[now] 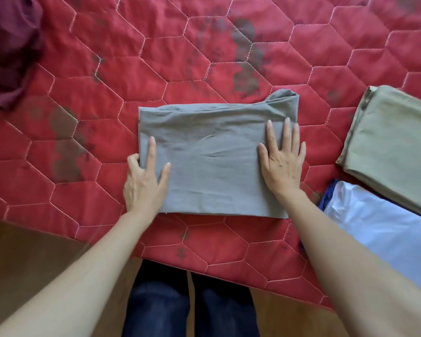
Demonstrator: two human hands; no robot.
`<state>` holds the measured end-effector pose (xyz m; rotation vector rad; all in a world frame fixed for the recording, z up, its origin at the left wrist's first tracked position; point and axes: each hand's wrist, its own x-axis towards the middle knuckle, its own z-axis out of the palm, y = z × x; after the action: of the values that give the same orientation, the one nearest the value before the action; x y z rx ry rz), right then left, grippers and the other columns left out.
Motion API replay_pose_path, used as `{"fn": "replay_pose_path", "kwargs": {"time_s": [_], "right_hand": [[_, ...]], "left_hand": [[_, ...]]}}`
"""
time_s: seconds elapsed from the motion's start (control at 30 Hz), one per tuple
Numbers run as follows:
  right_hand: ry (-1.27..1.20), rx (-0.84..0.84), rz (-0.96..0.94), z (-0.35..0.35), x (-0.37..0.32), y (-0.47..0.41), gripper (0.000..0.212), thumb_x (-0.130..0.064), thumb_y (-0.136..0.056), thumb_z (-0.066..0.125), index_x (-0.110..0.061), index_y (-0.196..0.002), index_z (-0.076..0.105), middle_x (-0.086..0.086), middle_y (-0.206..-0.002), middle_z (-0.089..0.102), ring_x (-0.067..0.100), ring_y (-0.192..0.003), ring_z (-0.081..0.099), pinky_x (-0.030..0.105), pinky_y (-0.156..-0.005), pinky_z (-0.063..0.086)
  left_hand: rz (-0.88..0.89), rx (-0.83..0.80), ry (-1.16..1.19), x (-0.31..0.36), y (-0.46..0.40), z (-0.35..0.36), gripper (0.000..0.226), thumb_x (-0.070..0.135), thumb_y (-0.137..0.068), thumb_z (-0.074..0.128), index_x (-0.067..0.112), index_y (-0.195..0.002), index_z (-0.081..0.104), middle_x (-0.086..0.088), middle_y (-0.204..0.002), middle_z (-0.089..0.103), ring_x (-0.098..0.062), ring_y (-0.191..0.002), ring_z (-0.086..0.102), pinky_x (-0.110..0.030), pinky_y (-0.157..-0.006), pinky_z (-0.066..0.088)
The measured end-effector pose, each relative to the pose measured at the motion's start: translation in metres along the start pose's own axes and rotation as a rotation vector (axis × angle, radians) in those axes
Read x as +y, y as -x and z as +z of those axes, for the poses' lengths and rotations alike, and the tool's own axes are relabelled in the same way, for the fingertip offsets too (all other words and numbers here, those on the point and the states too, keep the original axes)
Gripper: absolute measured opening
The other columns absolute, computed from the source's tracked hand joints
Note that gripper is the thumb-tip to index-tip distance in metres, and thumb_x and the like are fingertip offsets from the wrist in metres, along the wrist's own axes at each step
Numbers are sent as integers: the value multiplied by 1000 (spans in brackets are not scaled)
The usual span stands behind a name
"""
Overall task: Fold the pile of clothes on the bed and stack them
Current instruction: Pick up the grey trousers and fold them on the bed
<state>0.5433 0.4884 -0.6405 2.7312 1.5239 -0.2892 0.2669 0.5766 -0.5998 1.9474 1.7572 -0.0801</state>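
Observation:
A folded grey garment [212, 159] lies flat in the middle of the red quilted bed [156, 69]. My left hand [145, 181] is at its left edge: forefinger and thumb lie on top, and the other fingers curl around the edge. My right hand [282, 159] presses flat on the garment's right side with fingers straight and spread. A crumpled maroon garment [7, 47] sits at the far left. At the right lie a folded olive-green garment [396, 142] and a folded white garment [384, 227] with blue cloth showing beneath it.
The bed's near edge runs across the bottom, with a wooden floor [29, 259] below it. My legs in dark jeans [190, 302] stand against the edge. Dark patterned patches mark the quilt.

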Motion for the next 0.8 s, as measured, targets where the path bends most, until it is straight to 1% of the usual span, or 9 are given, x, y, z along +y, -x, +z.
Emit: {"fn": "replay_pose_path", "kwargs": {"time_s": [0.13, 0.2, 0.27, 0.33, 0.4, 0.5, 0.63, 0.73, 0.8], "right_hand": [[-111, 31, 110, -3, 10, 32, 55, -48, -97, 36, -28, -149, 37, 20, -146, 39, 37, -125, 43, 46, -97, 40], [-238, 41, 169, -8, 8, 40, 54, -46, -97, 44, -31, -148, 37, 18, -135, 43, 35, -113, 48, 42, -91, 43], [-345, -15, 258, -14, 6, 44, 56, -46, -96, 50, -40, -149, 31, 12, -123, 44, 30, -99, 54, 38, -82, 47], [-413, -89, 307, -19, 6, 42, 58, -49, -96, 51, -47, -148, 25, 7, -109, 44, 28, -89, 56, 38, -80, 48], [-501, -137, 313, -23, 9, 40, 59, -50, -95, 52, -48, -148, 25, 6, -101, 49, 27, -91, 56, 38, -84, 46], [-603, -156, 310, -29, 12, 40, 60, -47, -93, 56, -44, -147, 30, 8, -101, 59, 26, -99, 58, 36, -88, 42], [-575, -87, 270, -40, 6, 43, 61, -43, -93, 58, -38, -149, 33, 8, -107, 60, 26, -101, 58, 33, -83, 40], [-544, -33, 257, -52, 6, 43, 60, -43, -93, 59, -36, -147, 36, 6, -106, 58, 26, -98, 58, 37, -81, 45], [-532, 16, 266, -65, 12, 40, 58, -43, -92, 60, -35, -146, 39, 7, -99, 57, 27, -89, 59, 40, -76, 48]], "left_hand": [[84, -40, 62, -8, -15, -11, 71, 37, -95, 53, 39, -152, 12, -18, -132, 35, -42, -101, 54, -48, -89, 44], [87, -46, 100, -4, -22, -14, 70, 35, -95, 53, 40, -152, 13, -17, -125, 38, -40, -99, 53, -46, -89, 43], [77, -58, 135, 0, -29, -15, 68, 36, -96, 52, 44, -151, 13, -11, -113, 37, -36, -95, 51, -44, -89, 41], [77, -69, 157, 0, -32, -17, 66, 37, -97, 51, 46, -150, 13, -7, -106, 35, -30, -88, 48, -43, -89, 40], [93, -82, 166, -2, -33, -18, 65, 39, -97, 50, 46, -150, 13, -8, -103, 36, -25, -83, 43, -41, -87, 40], [108, -77, 205, -5, -33, -19, 65, 36, -96, 52, 42, -151, 17, -10, -100, 37, -23, -83, 43, -39, -85, 40], [143, -45, 240, 0, -35, -25, 64, 29, -96, 56, 35, -151, 24, -9, -101, 36, -21, -85, 42, -37, -86, 39], [210, -34, 246, 15, -36, -38, 64, 25, -95, 57, 32, -151, 26, -9, -101, 35, -20, -84, 41, -35, -83, 37], [277, -26, 243, 34, -40, -48, 65, 22, -94, 59, 29, -151, 27, -9, -98, 34, -21, -83, 40, -34, -80, 35]]}}
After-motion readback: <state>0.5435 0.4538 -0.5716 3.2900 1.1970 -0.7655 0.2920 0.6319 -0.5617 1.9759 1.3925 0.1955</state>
